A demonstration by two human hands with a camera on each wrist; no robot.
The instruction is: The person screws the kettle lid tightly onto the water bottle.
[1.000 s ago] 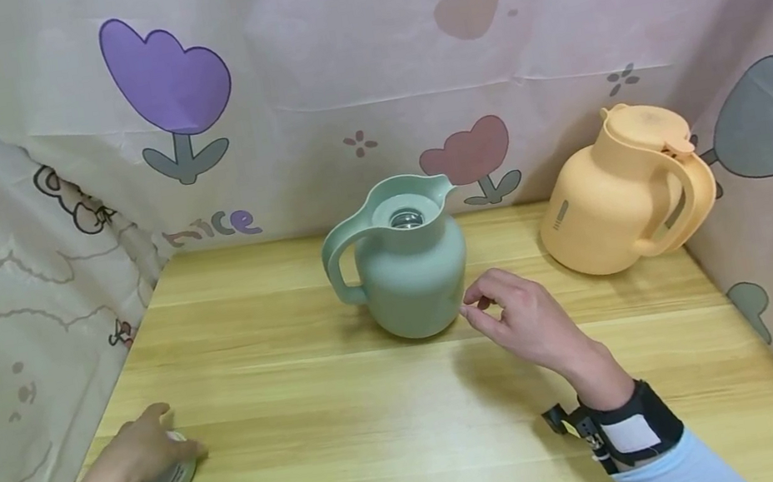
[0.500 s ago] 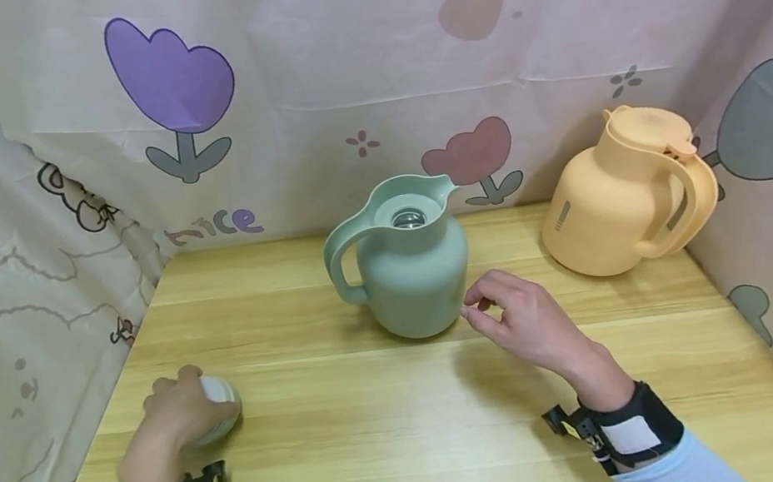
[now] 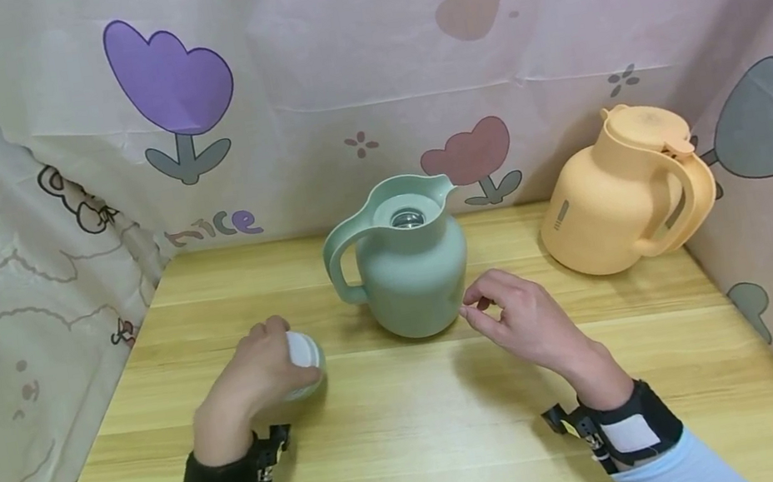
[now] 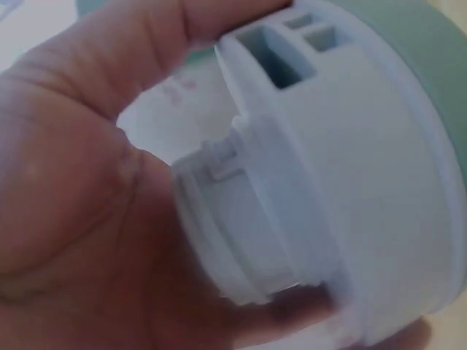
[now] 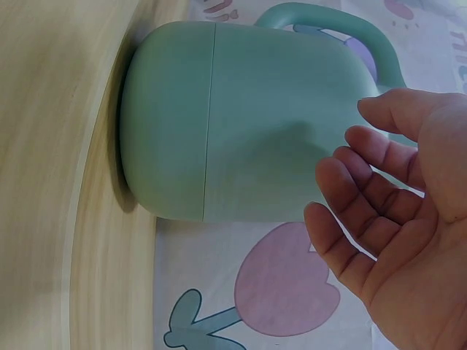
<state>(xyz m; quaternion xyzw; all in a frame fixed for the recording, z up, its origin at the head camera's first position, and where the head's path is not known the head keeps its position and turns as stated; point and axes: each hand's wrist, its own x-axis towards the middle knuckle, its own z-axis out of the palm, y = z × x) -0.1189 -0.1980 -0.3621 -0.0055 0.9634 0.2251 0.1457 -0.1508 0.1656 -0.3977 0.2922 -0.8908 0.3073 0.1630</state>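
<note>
My left hand point(image 3: 256, 373) grips a jug lid point(image 3: 305, 359) by its edge, left of the green jug. In the left wrist view the lid point(image 4: 365, 160) shows a white body with slots, a narrower threaded stopper end and a green rim; thumb and fingers reach round it. The green thermos jug point(image 3: 417, 278) stands upright and lidless, its round mouth exposed, handle to the left and spout to the right. Beside the jug's lower right side is my right hand point(image 3: 524, 320), its fingers loosely bent and holding nothing. The right wrist view shows these fingertips close to the jug's wall point(image 5: 219, 124).
A yellow thermos jug point(image 3: 604, 206) with its lid on stands at the back right, handle toward the right. Patterned cloth point(image 3: 326, 48) hangs behind the wooden table point(image 3: 420, 455) and along both sides.
My left hand has lifted the lid from the table's left side and carried it right and back toward the green jug. My right hand and both jugs stay in place.
</note>
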